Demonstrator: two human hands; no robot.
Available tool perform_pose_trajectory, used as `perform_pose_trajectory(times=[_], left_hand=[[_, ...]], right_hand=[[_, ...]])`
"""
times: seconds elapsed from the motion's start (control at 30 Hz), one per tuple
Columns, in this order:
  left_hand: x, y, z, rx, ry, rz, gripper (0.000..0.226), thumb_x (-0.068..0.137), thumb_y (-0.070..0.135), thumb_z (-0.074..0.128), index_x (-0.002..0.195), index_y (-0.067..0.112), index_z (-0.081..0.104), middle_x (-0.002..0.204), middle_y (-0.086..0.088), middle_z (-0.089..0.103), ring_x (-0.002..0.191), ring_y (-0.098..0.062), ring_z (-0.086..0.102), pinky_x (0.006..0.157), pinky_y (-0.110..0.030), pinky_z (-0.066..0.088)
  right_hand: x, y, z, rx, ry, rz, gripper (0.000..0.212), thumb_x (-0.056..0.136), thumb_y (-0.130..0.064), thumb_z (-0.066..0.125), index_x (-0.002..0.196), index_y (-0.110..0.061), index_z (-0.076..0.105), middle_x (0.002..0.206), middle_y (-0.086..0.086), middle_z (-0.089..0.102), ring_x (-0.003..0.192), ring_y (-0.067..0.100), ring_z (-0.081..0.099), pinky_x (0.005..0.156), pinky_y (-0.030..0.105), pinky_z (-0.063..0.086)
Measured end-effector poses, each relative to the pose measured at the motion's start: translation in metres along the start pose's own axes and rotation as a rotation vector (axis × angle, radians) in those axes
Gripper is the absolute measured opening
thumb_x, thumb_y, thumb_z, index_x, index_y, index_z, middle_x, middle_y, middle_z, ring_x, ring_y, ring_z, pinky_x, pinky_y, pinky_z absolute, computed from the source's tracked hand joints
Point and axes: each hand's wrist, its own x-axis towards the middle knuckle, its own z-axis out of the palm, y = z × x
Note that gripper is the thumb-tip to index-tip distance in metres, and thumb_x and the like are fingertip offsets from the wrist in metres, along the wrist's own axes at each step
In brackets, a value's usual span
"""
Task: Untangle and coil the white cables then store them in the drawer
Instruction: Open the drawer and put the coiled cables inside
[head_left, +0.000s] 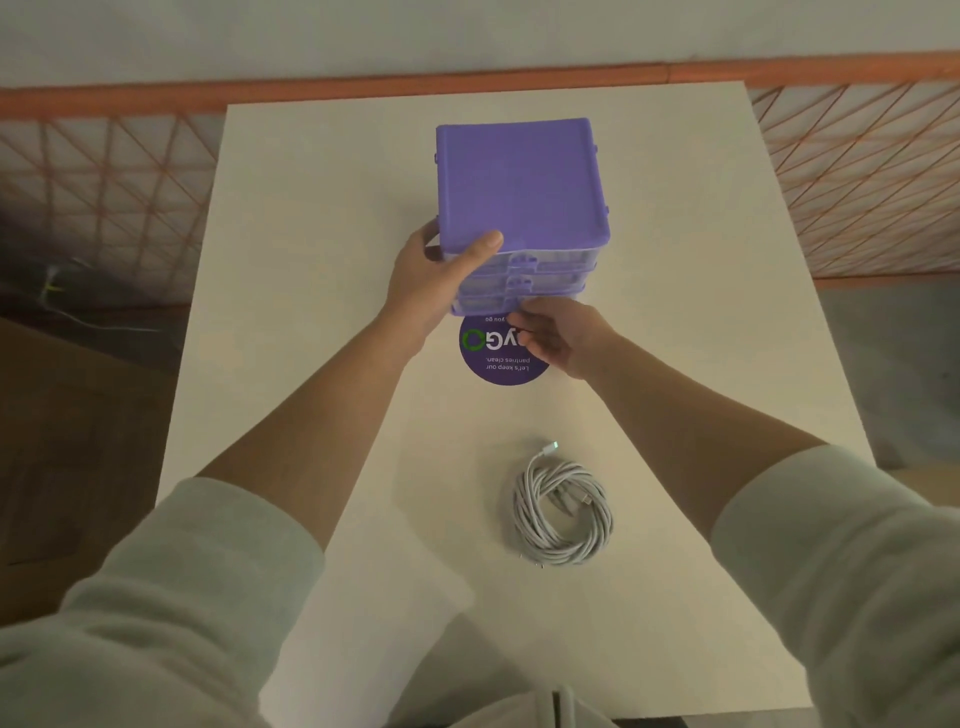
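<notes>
The purple drawer unit, set toward the far edge of the table, is gripped at its near left corner by the left hand, thumb on the lid. The front of the lowest drawer is pinched by the right hand, above a round purple sticker. The coiled white cables lie nearer the table's near edge, untouched.

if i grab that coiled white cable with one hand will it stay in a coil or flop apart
The cable is probably floppy: nothing visibly ties its loops, so they may sag or spread when lifted. It looks light. One plug end sticks out and would likely dangle.
</notes>
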Motion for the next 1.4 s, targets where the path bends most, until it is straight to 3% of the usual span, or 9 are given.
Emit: perform_pose_trajectory(times=[0.17,0.43,0.57,0.7,0.83,1.0,1.17,1.33,1.4], left_hand=[[-0.003,0.002,0.002,0.004,0.011,-0.01,0.031,0.08,0.041,0.078,0.107,0.035,0.063,0.097,0.017,0.071,0.083,0.007,0.068,0.066,-0.009,0.05],[-0.007,-0.005,0.007,0.007,0.027,0.026,0.043,0.077,0.045,0.079,0.115,0.031,0.064,0.099,0.016,0.072,0.088,0.003,0.068,0.072,-0.015,0.053],[-0.006,-0.003,0.008,-0.021,0.04,0.019,0.058,0.075,0.048,0.08,0.125,0.026,0.06,0.104,0.015,0.072,0.089,0.005,0.068,0.07,-0.011,0.051],[-0.005,-0.004,0.008,-0.003,-0.002,0.026,0.054,0.077,0.05,0.078,0.123,0.028,0.061,0.109,0.013,0.072,0.094,0.001,0.068,0.075,-0.015,0.053],[-0.006,-0.004,0.007,-0.001,-0.055,0.058,0.042,0.083,0.049,0.072,0.119,0.031,0.062,0.112,0.013,0.07,0.098,0.0,0.068,0.079,-0.017,0.052],[-0.009,-0.013,0.004,-0.03,-0.098,0.005,0.052,0.076,0.061,0.071,0.117,0.03,0.065,0.113,0.01,0.072,0.104,-0.008,0.068,0.097,-0.036,0.053],[-0.013,-0.013,0.002,-0.036,-0.104,-0.022,0.04,0.076,0.06,0.071,0.106,0.034,0.069,0.107,0.011,0.074,0.102,-0.009,0.069,0.1,-0.04,0.05],[-0.014,-0.011,0.001,-0.085,-0.08,-0.057,0.03,0.076,0.053,0.076,0.098,0.032,0.073,0.102,0.01,0.075,0.1,-0.01,0.07,0.102,-0.04,0.049],[-0.014,-0.011,0.002,-0.097,-0.075,-0.061,0.034,0.073,0.054,0.077,0.098,0.031,0.074,0.104,0.01,0.075,0.102,-0.01,0.07,0.103,-0.04,0.048]], right_hand=[[0.0,0.007,0.003,0.058,0.003,0.014,0.027,0.084,-0.02,0.075,0.108,-0.009,0.067,0.084,0.003,0.074,0.054,0.012,0.062,0.047,0.018,0.051],[-0.007,0.011,-0.002,-0.041,0.051,0.028,0.008,0.086,-0.02,0.07,0.082,-0.015,0.066,0.059,-0.005,0.064,0.044,0.008,0.052,0.039,0.014,0.041],[-0.016,0.031,-0.016,-0.111,0.034,0.023,0.016,0.082,-0.021,0.074,0.097,-0.014,0.073,0.063,-0.005,0.066,0.04,0.006,0.047,0.037,0.014,0.035],[-0.03,0.042,-0.028,-0.167,-0.009,-0.024,0.021,0.083,-0.02,0.075,0.099,-0.008,0.068,0.07,0.003,0.068,0.042,0.012,0.051,0.046,0.021,0.043],[-0.043,0.036,-0.036,-0.174,0.051,-0.059,0.024,0.087,-0.032,0.063,0.081,-0.01,0.054,0.067,0.004,0.048,0.049,0.021,0.051,0.052,0.026,0.047],[-0.042,0.029,-0.034,-0.21,0.324,-0.181,0.051,0.087,-0.051,0.063,0.113,-0.011,0.044,0.093,0.005,0.051,0.069,0.019,0.052,0.061,0.031,0.049],[-0.029,0.035,-0.034,-0.23,0.361,-0.358,0.048,0.091,-0.026,0.065,0.135,-0.016,0.048,0.123,0.006,0.053,0.091,0.025,0.058,0.087,0.043,0.055],[-0.036,0.051,-0.039,-0.301,0.351,-0.402,0.04,0.096,-0.016,0.053,0.136,-0.018,0.057,0.098,0.007,0.066,0.068,0.017,0.053,0.063,0.023,0.047],[-0.038,0.061,-0.043,-0.314,0.379,-0.412,0.04,0.095,-0.019,0.051,0.134,-0.021,0.059,0.108,0.012,0.065,0.071,0.016,0.055,0.061,0.018,0.044]])
